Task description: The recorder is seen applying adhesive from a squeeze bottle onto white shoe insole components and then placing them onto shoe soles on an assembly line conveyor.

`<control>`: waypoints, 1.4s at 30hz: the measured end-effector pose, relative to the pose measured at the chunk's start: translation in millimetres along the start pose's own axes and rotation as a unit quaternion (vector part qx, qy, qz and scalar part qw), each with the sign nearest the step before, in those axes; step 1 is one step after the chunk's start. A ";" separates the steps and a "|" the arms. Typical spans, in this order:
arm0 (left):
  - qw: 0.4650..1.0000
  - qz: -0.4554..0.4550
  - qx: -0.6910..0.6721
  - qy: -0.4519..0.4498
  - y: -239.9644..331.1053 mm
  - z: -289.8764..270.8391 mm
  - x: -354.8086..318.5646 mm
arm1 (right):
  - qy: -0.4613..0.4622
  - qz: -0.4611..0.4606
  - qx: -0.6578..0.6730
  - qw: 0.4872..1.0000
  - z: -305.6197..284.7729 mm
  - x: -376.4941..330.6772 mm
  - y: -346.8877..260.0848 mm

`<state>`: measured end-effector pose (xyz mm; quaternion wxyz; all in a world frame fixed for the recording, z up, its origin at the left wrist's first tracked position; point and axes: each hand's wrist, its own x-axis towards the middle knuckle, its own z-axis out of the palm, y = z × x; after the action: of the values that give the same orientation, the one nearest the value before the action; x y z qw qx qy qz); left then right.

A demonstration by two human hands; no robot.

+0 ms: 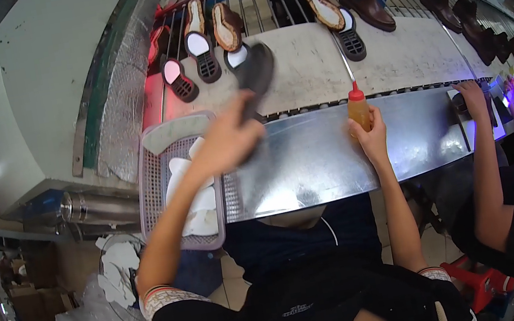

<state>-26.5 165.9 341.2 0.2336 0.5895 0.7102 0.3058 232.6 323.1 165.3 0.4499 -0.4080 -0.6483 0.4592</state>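
Note:
My left hand [230, 141] is closed around a dark shoe sole [257, 71], which is blurred by motion and stands above the near edge of the conveyor. In my right hand [372, 136] is an upright squeeze bottle [358, 109] of amber liquid with a red nozzle cap, over the metal worktop. Beyond the held sole lie more black soles with white inner pads, among them one sole [204, 57] and another [180, 81]. Leather shoe uppers, bottoms up, rest behind them, such as one upper [227, 27]. Farther right, a sole [353, 42] lies against another upturned upper [321, 5].
Brown boots [366, 2] stand along the conveyor [302, 64] to the right. A lilac plastic basket [146, 179] of white insole-shaped pieces sits at the worktop's [299, 167] left end. Close on my right, a co-worker's arm [488, 190] reaches over the worktop. A grey machine housing [42, 94] borders the left.

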 end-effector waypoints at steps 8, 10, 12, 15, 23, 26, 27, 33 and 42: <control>0.975 -0.085 0.203 0.042 -10.1 156.6 -56.6 | -0.016 -0.004 0.000 1.000 4.7 4.9 2.3; 0.983 -0.112 0.116 0.087 -14.9 149.9 -59.9 | -0.025 0.002 0.011 1.000 11.2 4.5 -3.4; 0.981 -0.164 0.092 0.047 -3.6 132.7 -70.6 | -0.018 -0.014 -0.006 1.000 16.2 -3.2 -6.6; 0.986 -0.105 -0.097 0.088 -3.0 88.6 -89.3 | -0.007 -0.024 -0.011 1.000 11.3 2.5 15.3; 0.929 -0.057 0.348 0.114 -195.7 -17.7 -137.9 | -0.053 -0.031 0.023 0.998 11.7 0.5 -3.1; 0.939 -0.132 0.319 0.013 -190.4 -13.3 -123.3 | -0.031 -0.033 0.010 0.999 8.6 -0.5 6.5; 0.957 -0.121 0.262 0.014 -194.5 -23.9 -125.6 | -0.028 -0.045 0.007 0.999 8.1 -0.7 10.5; 0.961 -0.154 0.144 0.181 -172.8 -49.9 -129.1 | -0.041 -0.003 0.016 0.999 9.6 -1.9 4.2; 0.959 -0.116 0.174 0.191 -157.8 -79.2 -119.8 | -0.033 -0.011 0.014 0.999 10.2 4.3 -2.1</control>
<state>-167.5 17.3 281.5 0.0211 0.4656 0.8472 0.2549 221.5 324.4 166.4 0.4386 -0.3789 -0.6606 0.4771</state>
